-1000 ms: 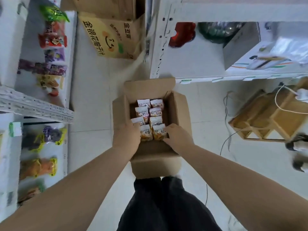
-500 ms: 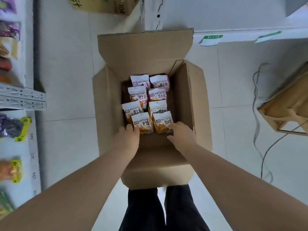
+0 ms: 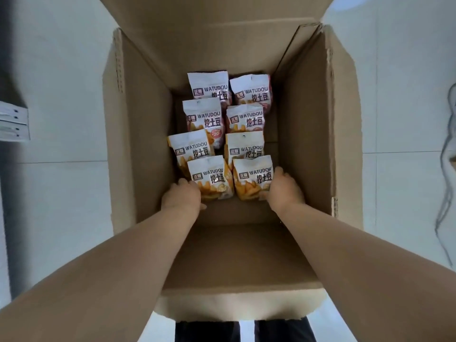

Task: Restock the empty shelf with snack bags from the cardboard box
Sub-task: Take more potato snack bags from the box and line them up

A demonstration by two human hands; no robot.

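Both my hands are down in the cardboard box [image 3: 145, 134]: left hand [image 3: 182, 197] curled on the near-left WATUDOU bag [image 3: 209, 178], right hand [image 3: 283, 190] cupping the near-right bag [image 3: 253, 177], fingertips hidden. I'd grip low and lift gently. Six more bags [image 3: 244, 119] sit behind.

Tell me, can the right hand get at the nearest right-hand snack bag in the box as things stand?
Probably yes. The right hand is already inside the open cardboard box, fingers against the nearest right bag. Nothing lies over that bag.
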